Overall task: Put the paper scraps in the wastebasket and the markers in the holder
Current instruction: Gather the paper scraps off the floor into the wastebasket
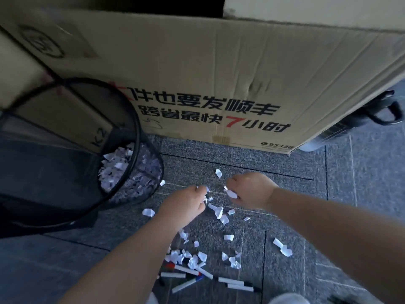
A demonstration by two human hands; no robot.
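White paper scraps (219, 212) lie scattered over the grey carpet, thickest near the bottom centre. My left hand (186, 201) has its fingers curled around scraps at the middle of the floor. My right hand (249, 189) pinches a white scrap (231, 193) just to the right of it. The black mesh wastebasket (140, 132) stands at the left and holds many scraps. Several white markers (189, 270) with red, blue and black caps lie among the scraps at the bottom. No holder is in view.
A large printed cardboard box (219, 73) stands upright right behind the work area. A smaller carton (19, 62) leans behind the wastebasket. A dark bag with a handle (381, 110) sits at the far right. My knees show at the bottom edge.
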